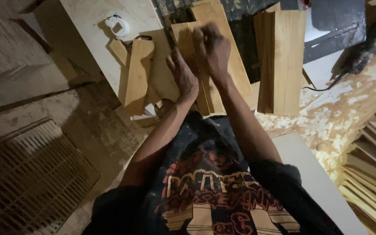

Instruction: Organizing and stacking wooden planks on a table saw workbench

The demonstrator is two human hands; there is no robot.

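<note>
Wooden plank (205,93) part-hidden under left hand (183,76), right hand (214,48) blurred

Smooth matt wooden planks (223,65); rough flaking floor (349,113).

Both arms stretched fwd, bare. Left hand (182,76) flat, palm down, fingers spread. Right hand (213,48) just beside it, fingers curled, blurred.

Both hands rest on a wood board (205,65): left hand (183,76) flat, right hand (213,48) curled. More boards (281,61) lie beside, and a white bottle (117,25).
</note>
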